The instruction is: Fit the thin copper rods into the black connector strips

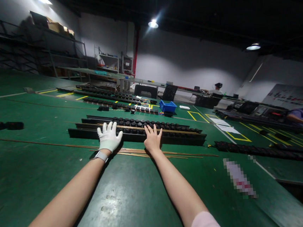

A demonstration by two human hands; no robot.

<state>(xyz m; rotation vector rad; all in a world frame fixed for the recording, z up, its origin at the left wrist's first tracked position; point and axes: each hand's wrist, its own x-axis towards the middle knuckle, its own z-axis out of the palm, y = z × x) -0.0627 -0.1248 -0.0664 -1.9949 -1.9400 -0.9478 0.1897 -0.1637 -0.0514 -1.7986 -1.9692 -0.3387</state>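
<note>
My left hand [109,137], in a white glove with a watch at the wrist, lies with fingers spread over the near edge of a long black rail [132,135]. To its right my bare right hand [153,138] rests on the same rail, fingers apart. Rows of small black parts [139,122] fill the space between the rails, and thin copper-coloured rods run along them beneath the fingertips. More copper-coloured rods [133,151] lie loose on the green table just in front, passing under my wrists. Neither hand is closed around anything.
Beyond the rails stand a blue bin [167,106] and more rows of black parts [107,93]. White sheets [225,125] lie among yellow markings at the right. Another black strip [266,150] stretches along the right side. Two other people sit farther off.
</note>
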